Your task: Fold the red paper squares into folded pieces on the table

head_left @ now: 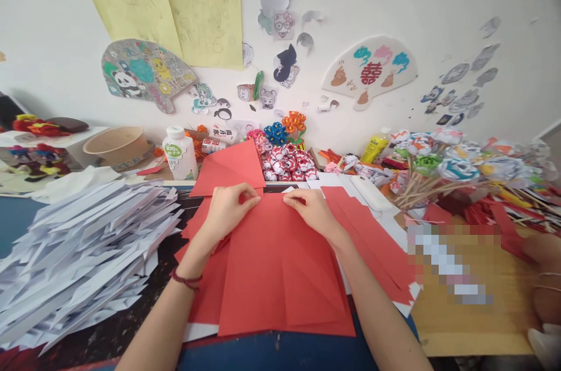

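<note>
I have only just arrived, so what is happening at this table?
A person's left hand and right hand hold the far edge of a creased red sheet. It overlaps other red paper. At the left is a big heap of white paper strips, and more red sheets lie at the right.

I record the paper sheet [258, 266] before me as plain red. Bracelet [187, 280] on my left wrist: dark red. Paper pile [87, 242], left: white. Bottle [180, 155], far left: white, green on its label. Far centre: blue flowers [275, 134], orange flowers [293, 121], red-and-white flowers [289, 165]. Left wall fan [144, 73]: grey, multicoloured motifs, black-and-white panda. Right wall fan [371, 70]: white, red character, blue and pink clouds.
</note>
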Motion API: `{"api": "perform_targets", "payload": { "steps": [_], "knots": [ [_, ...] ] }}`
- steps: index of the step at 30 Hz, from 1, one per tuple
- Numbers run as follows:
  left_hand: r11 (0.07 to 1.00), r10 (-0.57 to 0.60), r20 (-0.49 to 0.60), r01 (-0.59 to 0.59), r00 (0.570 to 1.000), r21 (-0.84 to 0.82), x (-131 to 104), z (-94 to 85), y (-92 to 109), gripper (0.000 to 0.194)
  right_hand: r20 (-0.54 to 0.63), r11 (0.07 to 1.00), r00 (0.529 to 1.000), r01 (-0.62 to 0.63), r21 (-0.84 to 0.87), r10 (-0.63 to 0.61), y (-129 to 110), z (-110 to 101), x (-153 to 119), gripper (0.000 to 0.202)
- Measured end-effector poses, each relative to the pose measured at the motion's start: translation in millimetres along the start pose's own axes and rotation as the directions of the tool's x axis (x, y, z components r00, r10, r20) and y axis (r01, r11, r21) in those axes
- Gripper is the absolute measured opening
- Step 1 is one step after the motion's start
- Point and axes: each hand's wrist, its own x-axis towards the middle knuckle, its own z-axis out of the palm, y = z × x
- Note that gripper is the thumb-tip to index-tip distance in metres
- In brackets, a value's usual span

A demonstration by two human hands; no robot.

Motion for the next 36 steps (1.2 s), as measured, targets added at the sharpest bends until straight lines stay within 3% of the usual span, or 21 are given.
{"api": "perform_targets", "payload": {
  "steps": [3, 6, 11, 17, 29, 33, 36],
  "knots": [
    [0.99, -0.136, -0.034, 0.137, 0.99, 0.018, 3.3, 6.0, -12.1, 0.02, -0.062, 0.973, 0.998, -0.002, -0.232, -0.013, 10.3, 1.9, 1.7, 0.016],
    [0.98, -0.2, -0.078, 0.201, 0.977, 0.005, 5.3, 18.4, -18.3, 0.021, -0.121, 0.909, 0.992, -0.036, -0.415, -0.016, 16.3, 8.2, 1.2, 0.009],
    [0.96, -0.274, -0.118, 0.278, 0.955, 0.02, 5.8, 32.9, -19.4, 0.019, 0.004, 0.837, 0.977, -0.182, -0.516, 0.214, 27.2, 27.6, -0.1, 0.02],
    [0.97, -0.224, -0.109, 0.233, 0.968, 0.074, 4.9, 34.2, -22.2, 0.016, -0.009, 0.797, 0.966, -0.218, -0.563, 0.258, 37.0, 41.0, 2.5, 0.022],
    [0.958, -0.225, -0.048, 0.229, 0.973, 0.17, 1.5, 35.3, -24.2, 0.019, -0.009, 0.744, 0.956, -0.235, -0.625, 0.294, 27.1, 40.2, 0.4, 0.022],
    [0.948, -0.235, -0.057, 0.242, 0.97, 0.207, -0.2, 31.2, -14.6, 0.018, -0.018, 0.738, 0.956, -0.237, -0.632, 0.292, 28.0, 41.1, 1.0, 0.023],
    [0.934, -0.273, -0.064, 0.281, 0.96, 0.22, -5.0, 25.4, -1.5, 0.031, -0.033, 0.731, 0.954, -0.25, -0.635, 0.297, 26.8, 42.7, 1.0, 0.025]
  ]
}}
